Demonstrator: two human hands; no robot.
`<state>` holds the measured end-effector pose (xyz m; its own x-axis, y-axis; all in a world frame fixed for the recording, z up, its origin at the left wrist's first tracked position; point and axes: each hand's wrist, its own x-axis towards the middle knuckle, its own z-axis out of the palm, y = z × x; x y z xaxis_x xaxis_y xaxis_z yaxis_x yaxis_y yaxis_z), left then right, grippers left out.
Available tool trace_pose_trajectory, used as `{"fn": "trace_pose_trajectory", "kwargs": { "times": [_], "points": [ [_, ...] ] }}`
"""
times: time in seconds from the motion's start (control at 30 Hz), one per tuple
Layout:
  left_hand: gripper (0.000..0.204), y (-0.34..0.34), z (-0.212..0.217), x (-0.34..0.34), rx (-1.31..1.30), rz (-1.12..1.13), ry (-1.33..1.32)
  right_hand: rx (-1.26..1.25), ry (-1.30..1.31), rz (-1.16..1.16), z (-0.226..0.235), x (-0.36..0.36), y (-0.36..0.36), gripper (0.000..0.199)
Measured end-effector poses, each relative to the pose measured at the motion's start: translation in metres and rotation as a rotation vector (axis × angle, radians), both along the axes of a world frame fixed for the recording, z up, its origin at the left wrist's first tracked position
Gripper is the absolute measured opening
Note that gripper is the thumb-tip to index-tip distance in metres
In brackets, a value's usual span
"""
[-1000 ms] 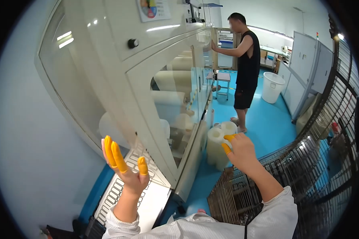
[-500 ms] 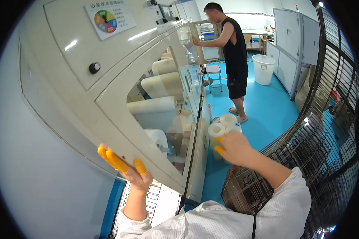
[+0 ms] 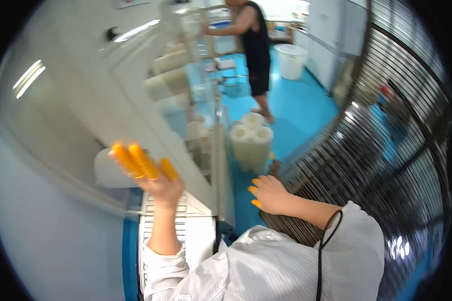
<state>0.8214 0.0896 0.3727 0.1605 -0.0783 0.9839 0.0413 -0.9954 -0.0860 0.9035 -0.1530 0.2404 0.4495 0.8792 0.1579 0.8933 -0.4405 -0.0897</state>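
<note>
My left hand [image 3: 158, 180], with yellow finger cots on its tips, is raised with fingers stretched out in front of the cream machine panel [image 3: 135, 118]. The fingertips are blurred, so whether they touch the panel I cannot tell. A white rounded shape [image 3: 116, 168], perhaps a roll, shows beside them. My right hand [image 3: 272, 194], also in yellow finger cots, hangs with fingers apart and holds nothing. It is over the blue floor beside the wire rack. Just beyond it, several pale translucent rolls [image 3: 251, 145] stand upright together, apart from the hand.
A wire rack [image 3: 336, 155] runs along the right side. Farther off, a person in dark clothes [image 3: 258, 55] reaches toward the machine. A white bin [image 3: 290, 62] and a small stool [image 3: 227, 70] stand on the blue floor [image 3: 306, 108]. Pale rolls [image 3: 168, 80] sit inside the machine.
My right hand has drawn back from the standing rolls toward me, and its fingers have spread. My left hand stays raised by the panel. The whole view has shifted and blurred.
</note>
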Motion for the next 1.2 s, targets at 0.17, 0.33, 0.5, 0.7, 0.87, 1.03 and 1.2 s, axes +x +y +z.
{"fn": "trace_pose_trajectory", "kwargs": {
  "times": [0.17, 0.33, 0.5, 0.7, 0.87, 1.03, 1.2],
  "points": [
    [0.053, -0.003, -0.004, -0.005, -0.03, -0.018, 0.012, 0.381, -0.092, -0.212, 0.0, -0.044, -0.059, 0.031],
    [0.052, -0.021, -0.001, 0.001, 0.034, -0.071, -0.025, 0.412, -0.026, -0.628, -0.004, -0.076, -0.144, 0.03],
    [0.056, -0.028, -0.003, 0.001, 0.093, -0.038, -0.028, 0.358, -0.072, -0.912, -0.002, -0.106, -0.21, 0.023],
    [0.058, -0.031, -0.006, -0.007, 0.069, 0.039, -0.028, 0.412, -0.131, -0.963, 0.008, -0.103, -0.237, 0.025],
    [0.056, -0.03, -0.007, 0.004, 0.076, 0.033, 0.006, 0.426, -0.03, -0.758, -0.006, -0.08, -0.2, 0.024],
    [0.055, -0.02, -0.01, 0.004, -0.175, -0.2, 0.007, 0.418, 0.034, -0.389, -0.014, -0.062, -0.121, 0.023],
    [0.056, 0.001, -0.012, 0.007, 0.026, -0.003, 0.01, 0.33, -0.039, -0.24, -0.032, -0.042, -0.088, 0.027]
  ]
}}
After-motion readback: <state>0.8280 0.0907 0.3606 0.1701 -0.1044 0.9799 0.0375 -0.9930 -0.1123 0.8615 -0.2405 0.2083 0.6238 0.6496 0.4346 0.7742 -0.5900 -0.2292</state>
